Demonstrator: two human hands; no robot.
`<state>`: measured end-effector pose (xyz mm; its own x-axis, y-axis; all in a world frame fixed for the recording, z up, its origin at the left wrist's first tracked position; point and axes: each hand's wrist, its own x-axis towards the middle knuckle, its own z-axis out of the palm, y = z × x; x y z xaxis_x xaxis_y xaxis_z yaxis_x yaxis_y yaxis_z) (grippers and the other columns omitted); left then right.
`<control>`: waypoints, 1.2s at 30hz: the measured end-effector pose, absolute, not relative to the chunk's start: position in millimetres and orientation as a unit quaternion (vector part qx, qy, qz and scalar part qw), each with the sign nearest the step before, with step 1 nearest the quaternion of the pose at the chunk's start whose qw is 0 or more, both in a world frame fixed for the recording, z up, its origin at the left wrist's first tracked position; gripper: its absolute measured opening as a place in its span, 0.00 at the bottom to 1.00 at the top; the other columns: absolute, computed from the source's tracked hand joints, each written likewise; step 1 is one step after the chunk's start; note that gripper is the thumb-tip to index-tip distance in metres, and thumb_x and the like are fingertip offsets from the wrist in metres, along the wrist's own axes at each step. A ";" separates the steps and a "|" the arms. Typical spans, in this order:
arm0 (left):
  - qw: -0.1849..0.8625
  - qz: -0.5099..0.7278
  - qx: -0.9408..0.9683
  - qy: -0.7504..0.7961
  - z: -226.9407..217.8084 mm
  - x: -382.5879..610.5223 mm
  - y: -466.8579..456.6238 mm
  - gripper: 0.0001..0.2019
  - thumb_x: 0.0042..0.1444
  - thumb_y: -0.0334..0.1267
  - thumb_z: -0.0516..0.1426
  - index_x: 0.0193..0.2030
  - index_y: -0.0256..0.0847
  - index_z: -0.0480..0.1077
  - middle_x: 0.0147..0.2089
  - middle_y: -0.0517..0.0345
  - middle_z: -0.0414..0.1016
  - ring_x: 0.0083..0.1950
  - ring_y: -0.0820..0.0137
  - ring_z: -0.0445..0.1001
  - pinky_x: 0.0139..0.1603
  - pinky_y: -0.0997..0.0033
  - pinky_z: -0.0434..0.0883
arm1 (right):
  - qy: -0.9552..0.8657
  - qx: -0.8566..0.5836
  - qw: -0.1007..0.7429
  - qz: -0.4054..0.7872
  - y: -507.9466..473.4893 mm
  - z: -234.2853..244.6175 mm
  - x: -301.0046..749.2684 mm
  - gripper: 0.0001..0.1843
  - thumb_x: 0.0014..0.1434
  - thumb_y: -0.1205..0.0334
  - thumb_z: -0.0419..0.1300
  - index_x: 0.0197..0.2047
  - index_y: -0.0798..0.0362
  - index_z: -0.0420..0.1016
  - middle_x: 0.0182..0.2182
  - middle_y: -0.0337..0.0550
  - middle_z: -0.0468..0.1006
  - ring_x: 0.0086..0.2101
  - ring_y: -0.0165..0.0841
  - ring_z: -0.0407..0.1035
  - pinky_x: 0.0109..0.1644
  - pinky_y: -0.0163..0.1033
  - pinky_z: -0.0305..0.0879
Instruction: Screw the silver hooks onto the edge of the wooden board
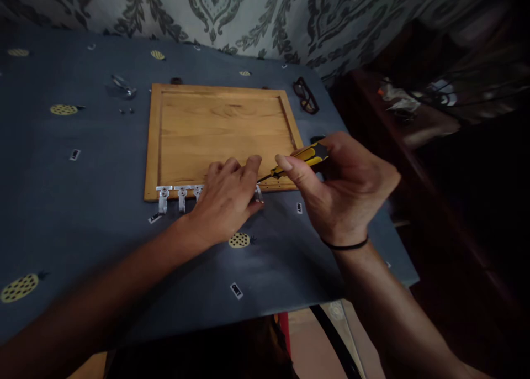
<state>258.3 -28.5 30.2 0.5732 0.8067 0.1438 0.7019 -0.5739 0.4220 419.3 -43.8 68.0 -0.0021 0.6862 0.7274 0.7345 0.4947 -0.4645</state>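
A framed wooden board (pixel 226 130) lies flat with a silver metal hook rail (pixel 181 190) along its near edge. Over the rail's right part rests my left hand (pixel 227 199), its fingers bent across the board's edge and its thumb by the rightmost visible hook, holding the rail against the wood. It hides the rail's middle. My right hand (pixel 348 183) grips a screwdriver (pixel 308 157) with a yellow and black handle. The thin shaft slants down left to the rail's right end, beside my left index finger. Whether the tip sits in a screw is hidden.
A blue cloth with pineapple prints (pixel 103 202) covers the table. Left of the board lie a clear plastic item (pixel 123 86) and small dark screws (pixel 126 111). Black-framed glasses (pixel 306 95) rest at the right. Patterned curtain (pixel 215 14) hangs behind; dark furniture (pixel 397 147) stands right.
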 end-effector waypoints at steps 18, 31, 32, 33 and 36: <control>0.171 0.166 0.863 0.445 30.3 259.3 -28.3 0.33 0.56 0.38 0.69 0.64 0.37 0.59 0.50 0.51 0.80 0.55 0.55 0.73 0.57 0.55 0.64 | -0.706 -0.460 0.536 0.056 -60.8 57.2 450.8 0.07 0.67 0.57 0.61 0.41 0.47 0.81 0.32 0.39 0.80 0.31 0.32 0.72 0.34 0.41 0.66; 0.166 0.157 0.867 0.442 31.2 259.5 -27.8 0.32 0.57 0.37 0.68 0.63 0.37 0.59 0.50 0.50 0.80 0.55 0.55 0.73 0.55 0.58 0.65 | -0.768 -0.406 0.486 0.093 -50.8 61.8 460.1 0.05 0.65 0.64 0.61 0.43 0.53 0.77 0.34 0.41 0.78 0.33 0.30 0.72 0.36 0.40 0.65; 0.166 0.158 0.867 0.442 31.0 259.5 -27.6 0.31 0.57 0.37 0.68 0.63 0.37 0.59 0.49 0.50 0.80 0.55 0.55 0.73 0.55 0.57 0.65 | -0.771 -0.402 0.484 0.097 -50.3 62.6 460.0 0.04 0.65 0.65 0.61 0.43 0.53 0.77 0.34 0.42 0.78 0.33 0.30 0.72 0.36 0.40 0.65; 0.164 0.158 0.868 0.441 30.8 259.5 -27.5 0.31 0.58 0.37 0.68 0.63 0.37 0.59 0.49 0.50 0.80 0.55 0.55 0.73 0.55 0.57 0.65 | -0.775 -0.399 0.480 0.099 -50.0 63.7 459.9 0.04 0.65 0.65 0.60 0.43 0.53 0.77 0.34 0.41 0.78 0.33 0.30 0.72 0.36 0.40 0.66; 0.158 0.163 0.870 0.437 29.4 259.3 -27.3 0.31 0.58 0.38 0.67 0.63 0.37 0.59 0.49 0.50 0.80 0.55 0.55 0.72 0.55 0.56 0.65 | -0.785 -0.399 0.461 0.109 -49.3 68.7 460.5 0.05 0.65 0.65 0.60 0.43 0.51 0.76 0.34 0.41 0.78 0.33 0.31 0.73 0.37 0.41 0.67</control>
<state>259.3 -27.3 29.4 0.5642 0.8128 0.1446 0.7097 -0.5670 0.4182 460.5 -49.3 68.7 -0.2568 0.7276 0.6362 0.5260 0.6574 -0.5396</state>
